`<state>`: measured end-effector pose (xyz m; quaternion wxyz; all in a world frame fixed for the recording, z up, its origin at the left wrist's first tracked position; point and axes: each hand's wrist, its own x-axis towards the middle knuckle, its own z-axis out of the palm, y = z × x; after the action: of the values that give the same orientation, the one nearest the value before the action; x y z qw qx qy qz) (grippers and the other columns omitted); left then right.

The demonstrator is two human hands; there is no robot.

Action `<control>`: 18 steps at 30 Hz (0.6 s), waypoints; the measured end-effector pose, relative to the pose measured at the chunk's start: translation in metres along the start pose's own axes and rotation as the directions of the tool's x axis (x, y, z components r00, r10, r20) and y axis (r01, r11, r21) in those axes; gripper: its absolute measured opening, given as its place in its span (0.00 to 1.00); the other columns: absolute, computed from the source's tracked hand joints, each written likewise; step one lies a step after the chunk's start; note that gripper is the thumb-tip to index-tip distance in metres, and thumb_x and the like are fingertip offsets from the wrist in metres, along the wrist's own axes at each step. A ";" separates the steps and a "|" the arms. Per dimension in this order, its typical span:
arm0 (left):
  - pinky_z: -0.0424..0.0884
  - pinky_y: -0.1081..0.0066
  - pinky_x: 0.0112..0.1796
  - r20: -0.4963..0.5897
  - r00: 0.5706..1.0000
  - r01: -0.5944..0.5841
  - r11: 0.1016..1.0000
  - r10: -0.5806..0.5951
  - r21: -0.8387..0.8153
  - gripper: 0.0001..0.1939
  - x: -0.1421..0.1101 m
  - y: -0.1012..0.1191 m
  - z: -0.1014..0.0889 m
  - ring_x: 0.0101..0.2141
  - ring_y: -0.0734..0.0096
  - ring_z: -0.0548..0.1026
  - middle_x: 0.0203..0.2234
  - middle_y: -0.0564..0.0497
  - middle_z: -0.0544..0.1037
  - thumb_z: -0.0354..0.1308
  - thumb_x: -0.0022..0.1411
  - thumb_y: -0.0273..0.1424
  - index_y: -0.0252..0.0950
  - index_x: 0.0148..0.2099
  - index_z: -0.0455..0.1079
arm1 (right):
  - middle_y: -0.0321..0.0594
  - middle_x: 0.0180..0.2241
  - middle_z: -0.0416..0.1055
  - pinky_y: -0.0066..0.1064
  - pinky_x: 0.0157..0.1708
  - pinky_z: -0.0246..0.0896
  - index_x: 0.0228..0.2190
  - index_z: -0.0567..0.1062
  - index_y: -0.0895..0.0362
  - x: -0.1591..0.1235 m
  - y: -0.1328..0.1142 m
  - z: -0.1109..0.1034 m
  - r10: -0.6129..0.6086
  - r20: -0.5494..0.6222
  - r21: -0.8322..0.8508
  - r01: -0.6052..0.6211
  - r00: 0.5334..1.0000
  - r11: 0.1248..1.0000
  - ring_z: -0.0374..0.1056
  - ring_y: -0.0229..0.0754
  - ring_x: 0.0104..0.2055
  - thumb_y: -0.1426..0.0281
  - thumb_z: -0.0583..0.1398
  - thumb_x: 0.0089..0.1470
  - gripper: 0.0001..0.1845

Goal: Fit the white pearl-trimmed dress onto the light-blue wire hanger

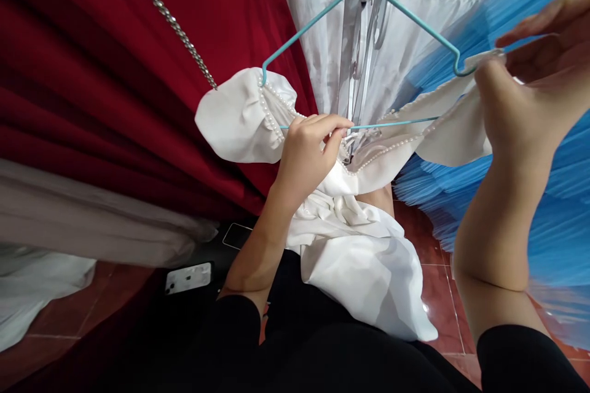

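A white dress with pearl trim along its neckline hangs partly on a light-blue hanger, its skirt draped across my lap. My left hand is closed at the hanger's lower bar near the neckline, thumb against fingers. One puffed sleeve sits over the hanger's left end. At the right end, my right hand pinches the edge of the other sleeve between thumb and finger, beside the hanger's notch. The remaining fingers of that hand are stretched out.
Red fabric hangs at left, with a beaded chain in front. White garments hang behind the hanger, and blue tulle fills the right side. A white phone and a dark-screened phone lie on a black surface. Red tiles cover the floor.
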<state>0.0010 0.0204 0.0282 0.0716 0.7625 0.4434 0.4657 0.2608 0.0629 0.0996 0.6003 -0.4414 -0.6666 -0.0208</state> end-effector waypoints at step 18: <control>0.70 0.59 0.56 -0.218 0.971 -0.098 0.995 0.102 0.032 0.15 -0.011 -0.004 0.001 0.51 0.65 0.79 0.48 0.52 0.82 0.50 0.72 0.24 0.42 0.49 0.76 | 0.41 0.47 0.70 0.32 0.29 0.67 0.53 0.73 0.50 -0.116 -0.020 0.077 -0.027 0.306 0.173 -0.028 0.952 0.985 0.64 0.33 0.31 0.70 0.59 0.62 0.17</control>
<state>-0.0027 0.0152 0.0183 -0.0092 0.7286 0.4144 0.5453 0.1758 0.0284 -0.0064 0.5256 -0.3850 -0.7510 0.1069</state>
